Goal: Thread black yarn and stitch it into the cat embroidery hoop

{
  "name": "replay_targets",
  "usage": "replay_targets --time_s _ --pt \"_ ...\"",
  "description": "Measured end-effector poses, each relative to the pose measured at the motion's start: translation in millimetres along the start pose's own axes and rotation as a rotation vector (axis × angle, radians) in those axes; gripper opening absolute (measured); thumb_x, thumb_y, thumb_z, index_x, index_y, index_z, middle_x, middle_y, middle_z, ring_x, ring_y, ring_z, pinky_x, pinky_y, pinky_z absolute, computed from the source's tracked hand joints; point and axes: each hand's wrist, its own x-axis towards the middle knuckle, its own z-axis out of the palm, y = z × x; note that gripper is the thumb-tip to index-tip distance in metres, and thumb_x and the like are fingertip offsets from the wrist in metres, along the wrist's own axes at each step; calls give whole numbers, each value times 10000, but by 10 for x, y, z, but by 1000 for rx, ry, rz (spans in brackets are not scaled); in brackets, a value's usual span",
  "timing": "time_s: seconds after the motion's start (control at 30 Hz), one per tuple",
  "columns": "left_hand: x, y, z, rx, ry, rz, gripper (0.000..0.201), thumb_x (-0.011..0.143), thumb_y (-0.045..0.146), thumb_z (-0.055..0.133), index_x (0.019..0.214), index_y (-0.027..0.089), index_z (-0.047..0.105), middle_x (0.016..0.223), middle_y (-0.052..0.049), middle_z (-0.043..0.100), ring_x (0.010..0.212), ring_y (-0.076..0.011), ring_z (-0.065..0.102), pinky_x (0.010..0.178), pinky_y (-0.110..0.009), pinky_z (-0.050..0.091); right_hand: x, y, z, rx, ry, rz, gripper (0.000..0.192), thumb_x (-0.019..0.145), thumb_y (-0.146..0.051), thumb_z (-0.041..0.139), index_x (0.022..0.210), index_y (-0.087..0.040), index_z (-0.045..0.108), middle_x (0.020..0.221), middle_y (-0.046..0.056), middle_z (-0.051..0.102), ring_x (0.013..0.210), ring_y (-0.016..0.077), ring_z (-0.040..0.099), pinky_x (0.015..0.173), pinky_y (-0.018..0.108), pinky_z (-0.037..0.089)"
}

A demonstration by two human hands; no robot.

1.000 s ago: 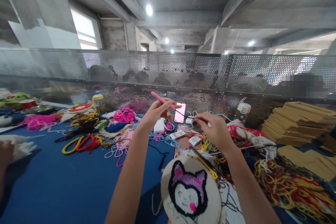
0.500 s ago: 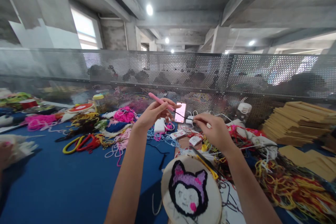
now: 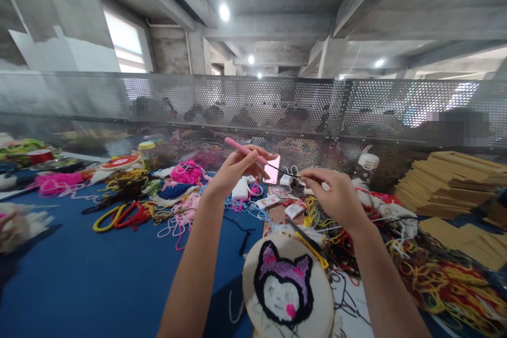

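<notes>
Pink plastic punch needle point(image 3: 242, 150) sits pinched in your left hand point(image 3: 236, 169), raised above the blue cloth-covered table point(image 3: 79, 274), its metal tip aimed toward your right hand point(image 3: 335, 195). That right hand closes thumb and forefinger on a thin black thread point(image 3: 291, 174) that runs to the needle's tip. It looks like you are threading the needle. Next, judging from this, you need a steady left hand and a fine, straight feed of the thread end through the tip; slack or a frayed end would likely miss. Below your wrists lies the round wooden hoop with a purple-and-black cat face point(image 3: 287, 288), and beyond your fingers a pink-lit phone point(image 3: 273, 170) stands near tangled yarn point(image 3: 435, 274).
</notes>
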Motion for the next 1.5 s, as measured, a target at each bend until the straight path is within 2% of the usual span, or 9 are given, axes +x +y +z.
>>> replay_targets --time_s 0.1,0.27,0.43,0.53,0.7,0.8,1.0,1.23,1.5 --pt "12 -9 33 -11 -14 -6 256 855 393 469 917 166 570 1086 -115 640 636 -125 654 518 -215 480 -4 -4 -44 -18 13 -8 164 816 -231 503 810 -219 667 810 33 683 736 177 604 694 302 436" --pt "18 -27 59 -102 -33 30 238 843 393 489 905 176 565 1082 -103 642 605 -115 645 496 -215 483 1 1 -30 -24 37 21 156 825 -242 498 789 -208 646 674 10 645 628 154 579 597 260 414" --pt "29 2 127 -35 -19 60 220 850 372 489 896 171 567 1115 -102 622 659 -131 660 526 -215 501 -19 -14 -19 -185 179 -51 164 821 -154 470 819 -188 631 818 46 671 762 179 597 700 274 413" --pt "39 20 165 -28 23 54 226 847 386 488 890 176 560 1119 -98 620 667 -136 662 518 -214 502 -34 -30 -43 -202 202 -76 170 837 -168 456 842 -198 624 842 47 674 788 182 601 713 275 416" --pt "47 9 204 -67 64 7 246 847 405 478 875 177 568 1094 -89 635 621 -114 648 500 -205 490 -30 -45 -69 -218 167 -58 164 836 -189 460 825 -207 622 815 36 669 757 178 595 692 279 415" --pt "48 -30 200 -131 79 4 242 851 407 472 893 188 565 1112 -81 628 625 -113 647 485 -200 483 -15 -17 -70 -93 134 15 150 833 -216 477 802 -210 625 742 15 650 677 152 583 645 257 419" --pt "63 -122 176 -262 -16 19 245 855 414 467 923 206 578 1151 -79 606 647 -124 650 460 -198 480 16 69 -37 145 49 120 139 818 -265 508 796 -203 630 652 4 608 604 136 556 556 233 416" --pt "71 -112 211 -128 9 75 202 861 334 487 932 180 597 1154 -95 602 699 -147 662 506 -211 498 18 53 -12 -120 170 18 154 823 -202 480 807 -196 633 773 31 655 694 157 578 652 262 417" --pt "59 -136 127 -170 -32 19 238 853 375 488 906 176 608 1100 -97 634 654 -134 657 508 -213 500 7 101 -81 178 51 143 130 803 -268 536 790 -194 642 645 3 600 604 131 553 557 231 420"
